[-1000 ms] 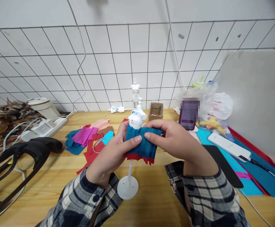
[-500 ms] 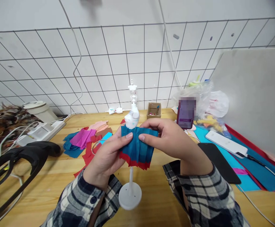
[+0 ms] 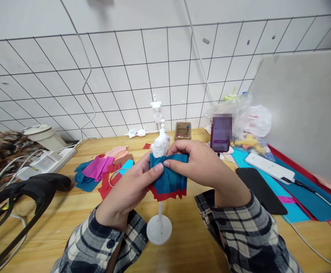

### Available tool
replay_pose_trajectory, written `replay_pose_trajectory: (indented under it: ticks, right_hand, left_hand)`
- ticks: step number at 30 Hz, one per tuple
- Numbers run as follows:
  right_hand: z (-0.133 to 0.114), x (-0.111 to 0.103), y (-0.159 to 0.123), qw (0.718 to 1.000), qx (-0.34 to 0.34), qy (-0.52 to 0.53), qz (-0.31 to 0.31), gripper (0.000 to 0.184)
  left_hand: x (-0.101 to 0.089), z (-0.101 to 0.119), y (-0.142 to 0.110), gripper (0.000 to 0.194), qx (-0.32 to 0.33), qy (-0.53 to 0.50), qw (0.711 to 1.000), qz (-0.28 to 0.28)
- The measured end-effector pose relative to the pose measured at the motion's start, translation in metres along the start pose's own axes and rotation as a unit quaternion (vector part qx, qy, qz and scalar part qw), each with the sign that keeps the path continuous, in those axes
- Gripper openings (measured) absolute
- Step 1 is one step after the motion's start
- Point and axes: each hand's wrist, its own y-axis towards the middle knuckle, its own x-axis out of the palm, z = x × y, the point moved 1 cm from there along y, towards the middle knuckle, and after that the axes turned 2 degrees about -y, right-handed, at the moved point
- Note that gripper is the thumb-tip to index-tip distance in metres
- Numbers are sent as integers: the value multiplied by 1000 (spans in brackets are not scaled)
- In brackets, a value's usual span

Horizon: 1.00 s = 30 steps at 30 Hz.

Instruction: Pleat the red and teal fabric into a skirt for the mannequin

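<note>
A small white doll-sized mannequin [image 3: 160,144] stands on a round white base [image 3: 159,229] in front of me. Teal pleated paper with a red lower edge [image 3: 171,181] is wrapped against its waist, like a little skirt. My left hand [image 3: 134,185] pinches the paper at its left side, thumb pressed on the front. With thumb and forefinger my right hand [image 3: 195,165] grips the paper's upper edge near the middle. The fingers behind the paper are partly hidden. A second white mannequin [image 3: 156,108] rises behind the first.
Crumpled teal, magenta and red paper scraps [image 3: 98,168] lie on the left, near a power strip [image 3: 48,163] and a black strap-like frame [image 3: 25,204]. At the right are a propped phone [image 3: 221,134], a black phone [image 3: 260,189], a white power bank [image 3: 269,168] and teal sheets [image 3: 310,195]. A small cardboard box [image 3: 182,131] stands behind.
My right hand has drawn in toward the left hand, and the paper's top is gathered closer around the mannequin's waist. The mannequin has turned and shifted slightly; the camera view has moved a little.
</note>
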Motion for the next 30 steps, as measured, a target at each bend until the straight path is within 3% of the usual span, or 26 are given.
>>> replay_pose_trajectory:
  ticks: [7,14,18,21,25,27,30]
  right_hand:
    - [4,-2,1,1000,-3,0,-2,13]
    - [3,4,2,1000,9,1,-6,13]
    - [2,7,2,1000,10,9,2,14]
    - [5,4,1,998,18,57,-18,24]
    - [8,0,-1,971,51,198,-119,40]
    - [9,0,0,948,60,269,-156,40]
    - [9,2,1,936,77,307,-152,37]
  left_hand:
    - [-2,0,0,45,-13,-17,999,29]
    - [1,-4,-1,42,-8,16,999,-35]
    - [1,-6,0,38,-22,16,999,-26]
    - [-1,-3,1,36,-20,-3,1000,-9]
    - [-2,4,0,34,-1,-35,999,3]
    - [-2,7,-1,38,2,-41,999,5]
    - [-3,8,-3,48,7,-44,999,-3]
